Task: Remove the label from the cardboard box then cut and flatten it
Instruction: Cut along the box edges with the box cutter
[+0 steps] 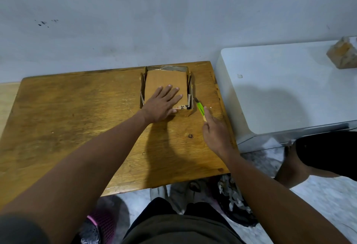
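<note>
The person's left hand (pixel 164 103) lies flat with fingers spread on the cardboard box (pixel 166 81), pressing it onto the wooden bench (pixel 77 112). The right hand (pixel 214 133) holds a green utility knife (pixel 201 110), its grip closed round the handle with the forefinger laid along the top; the blade tip reaches ahead of that grip to the box's near right corner. The step in hand looks like cutting down that corner seam. To do it well, the flat hand should hold the box steady and stay clear of the blade's path, while the knife follows the corner edge with shallow strokes away from the pressing fingers. The box sits just left of the knife grip, low and open-walled, its long axis running away from the person toward the wall; a scrap of label (pixel 182 107) shows just beyond the left thumb
</note>
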